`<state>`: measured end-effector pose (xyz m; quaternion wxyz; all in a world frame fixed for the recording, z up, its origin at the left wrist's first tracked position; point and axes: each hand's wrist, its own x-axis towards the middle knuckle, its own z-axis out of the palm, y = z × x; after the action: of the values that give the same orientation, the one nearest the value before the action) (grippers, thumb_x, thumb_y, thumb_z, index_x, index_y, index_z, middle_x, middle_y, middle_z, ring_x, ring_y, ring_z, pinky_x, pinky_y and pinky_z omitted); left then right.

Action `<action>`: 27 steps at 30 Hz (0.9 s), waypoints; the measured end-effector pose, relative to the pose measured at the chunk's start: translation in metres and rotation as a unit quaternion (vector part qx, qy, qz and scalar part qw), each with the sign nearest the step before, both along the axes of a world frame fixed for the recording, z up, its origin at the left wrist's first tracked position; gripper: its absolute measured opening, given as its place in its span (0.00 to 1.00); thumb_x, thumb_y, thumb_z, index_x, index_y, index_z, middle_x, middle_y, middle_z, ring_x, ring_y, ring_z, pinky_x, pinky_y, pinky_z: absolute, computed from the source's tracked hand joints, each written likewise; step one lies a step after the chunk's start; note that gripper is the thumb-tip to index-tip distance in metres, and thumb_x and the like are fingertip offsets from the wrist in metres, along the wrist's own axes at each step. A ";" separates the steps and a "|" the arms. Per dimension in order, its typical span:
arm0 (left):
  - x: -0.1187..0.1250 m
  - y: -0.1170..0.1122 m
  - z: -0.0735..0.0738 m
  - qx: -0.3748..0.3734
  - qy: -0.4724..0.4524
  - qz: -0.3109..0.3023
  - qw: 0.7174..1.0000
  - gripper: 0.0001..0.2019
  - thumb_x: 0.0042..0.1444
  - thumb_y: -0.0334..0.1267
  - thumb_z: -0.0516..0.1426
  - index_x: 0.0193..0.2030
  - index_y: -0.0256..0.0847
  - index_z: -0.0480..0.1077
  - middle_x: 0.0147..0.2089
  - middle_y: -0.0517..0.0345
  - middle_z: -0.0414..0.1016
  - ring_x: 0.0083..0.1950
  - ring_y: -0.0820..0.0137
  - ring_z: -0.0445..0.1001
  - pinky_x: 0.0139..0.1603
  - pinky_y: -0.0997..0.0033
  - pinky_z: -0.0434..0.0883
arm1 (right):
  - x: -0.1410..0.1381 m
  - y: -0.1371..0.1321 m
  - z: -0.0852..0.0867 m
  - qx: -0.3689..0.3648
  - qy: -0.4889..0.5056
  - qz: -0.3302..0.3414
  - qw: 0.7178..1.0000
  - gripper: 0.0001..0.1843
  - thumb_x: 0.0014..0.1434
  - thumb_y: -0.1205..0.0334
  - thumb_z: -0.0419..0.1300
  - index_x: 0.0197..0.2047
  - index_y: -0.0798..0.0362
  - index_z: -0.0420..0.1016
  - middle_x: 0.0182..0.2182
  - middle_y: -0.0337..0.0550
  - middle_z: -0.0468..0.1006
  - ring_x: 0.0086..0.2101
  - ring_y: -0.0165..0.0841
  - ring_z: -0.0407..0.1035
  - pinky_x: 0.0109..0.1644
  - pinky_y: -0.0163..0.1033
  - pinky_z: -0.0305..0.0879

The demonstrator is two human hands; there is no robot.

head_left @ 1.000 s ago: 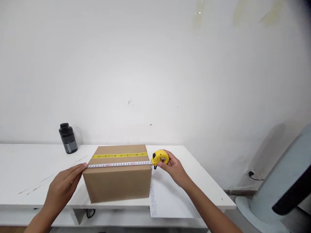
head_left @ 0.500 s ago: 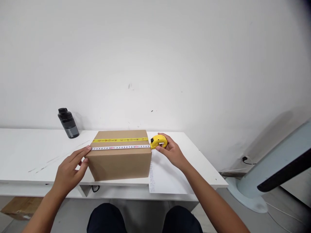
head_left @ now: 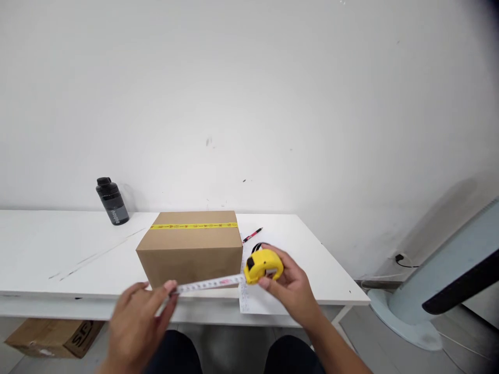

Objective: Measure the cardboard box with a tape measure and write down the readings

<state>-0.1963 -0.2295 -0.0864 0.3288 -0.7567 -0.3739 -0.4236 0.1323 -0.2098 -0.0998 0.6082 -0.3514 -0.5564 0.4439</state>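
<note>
A yellow tape measure (head_left: 264, 266) is gripped by my right hand (head_left: 292, 283), just in front of the box's right side. Its white blade (head_left: 210, 284) runs out leftward, blurred by motion, across the front of a brown cardboard box (head_left: 191, 236). My left hand (head_left: 142, 317) pinches the blade's free end near the table's front edge. The box lies on the table with yellow printed tape along its top. A black wrist strap (head_left: 257, 246) shows behind the tape measure's case. Under my right hand lies a sheet of paper (head_left: 257, 304), partly hidden, with handwriting along its left side.
A red and black pen (head_left: 252, 235) lies right of the box on the white table (head_left: 70, 254). The black bottle (head_left: 113, 201) stands near the wall. Another cardboard box (head_left: 50, 335) is on the floor at left. A pale tower-shaped appliance (head_left: 436, 275) stands at right.
Both hands have come off the box's top toward me, bringing the tape measure down in front. The extended blade is shorter now. The pen and strap have come into view.
</note>
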 end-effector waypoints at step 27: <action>-0.039 0.058 -0.105 -0.321 -0.513 0.032 0.795 0.46 0.56 0.69 0.53 0.71 0.38 0.51 0.69 0.33 0.63 0.69 0.45 0.67 0.64 0.39 0.68 | -0.026 0.011 -0.096 -0.203 0.077 0.058 0.974 0.51 0.47 0.44 0.75 0.68 0.55 0.66 0.45 0.48 0.81 0.35 0.37 0.74 0.40 0.44 0.76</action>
<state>-0.2353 -0.1716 -0.1910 -0.1595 -0.4781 -0.6263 -0.5948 0.1066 -0.1983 -0.1962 0.5382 -0.4000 -0.4255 0.6077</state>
